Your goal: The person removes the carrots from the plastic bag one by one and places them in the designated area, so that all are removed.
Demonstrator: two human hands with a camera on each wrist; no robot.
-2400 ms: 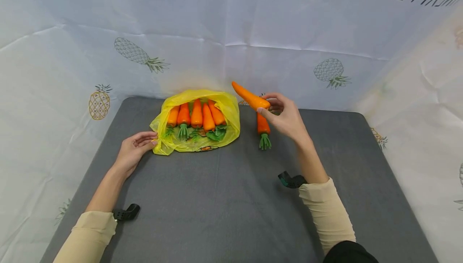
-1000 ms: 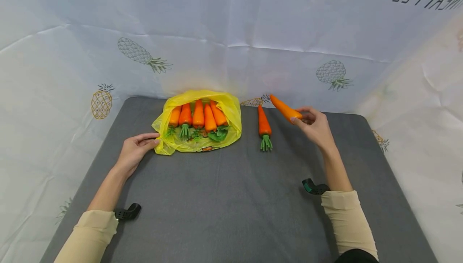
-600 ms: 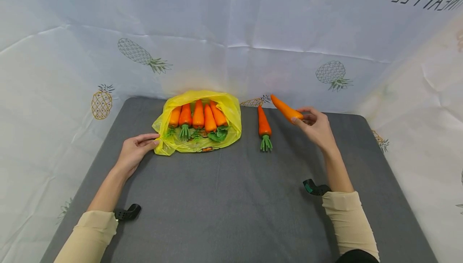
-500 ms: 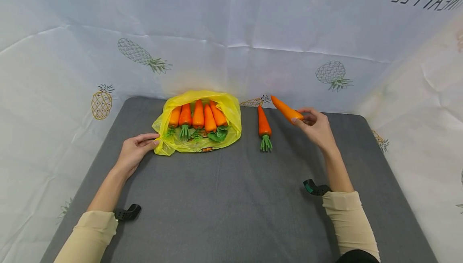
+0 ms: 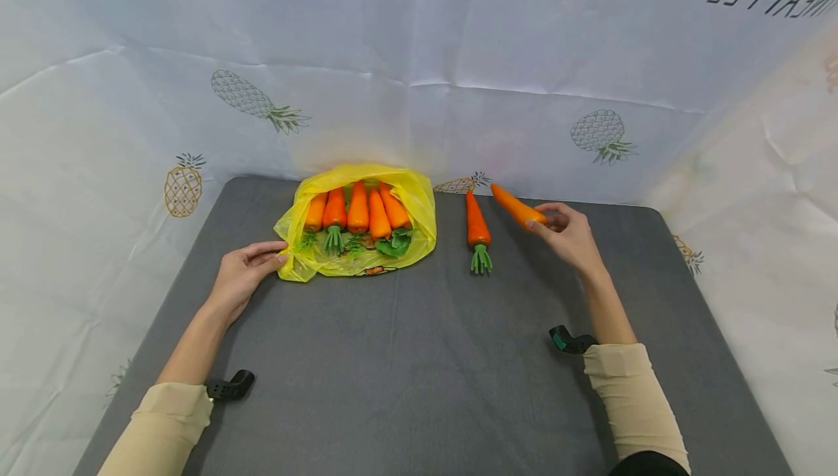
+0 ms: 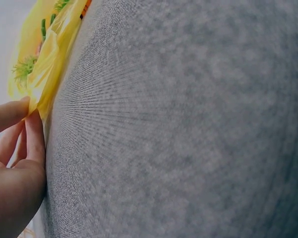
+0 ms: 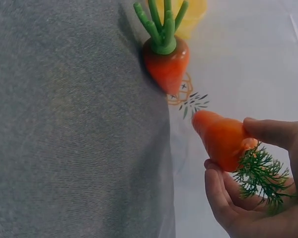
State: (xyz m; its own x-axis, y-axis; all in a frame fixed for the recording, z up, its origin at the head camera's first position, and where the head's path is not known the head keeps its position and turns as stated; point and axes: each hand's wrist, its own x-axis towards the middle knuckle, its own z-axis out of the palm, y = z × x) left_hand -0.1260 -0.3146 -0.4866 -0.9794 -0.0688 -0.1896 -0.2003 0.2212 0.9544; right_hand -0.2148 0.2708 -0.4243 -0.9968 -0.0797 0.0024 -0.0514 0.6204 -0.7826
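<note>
My left hand (image 5: 241, 276) pinches the left edge of a yellow plastic bag (image 5: 422, 207) between thumb and fingers. The bag lies with its mouth toward me, and several carrots (image 5: 358, 207) with green tops show inside it. On the right, my right hand (image 5: 568, 236) grips an orange carrot (image 5: 517, 207) by its thick end, tip pointing to the back left. In the right wrist view its feathery green top (image 7: 263, 173) hangs in front of the palm. Another carrot (image 5: 477, 221), with stubby green stems toward me, lies on the table between the bag and the right hand.
Grey cloth covers the table (image 5: 393, 374). Behind its back edge hangs a white curtain (image 5: 366, 32) printed with pineapples. A black wrist camera (image 5: 230, 385) sits at the left wrist and another black wrist camera (image 5: 572, 340) at the right.
My right hand has carried the carrot from beside the bag to the right, past the lying carrot, and most recently lowered it a little. The left hand stays on the bag's edge.
</note>
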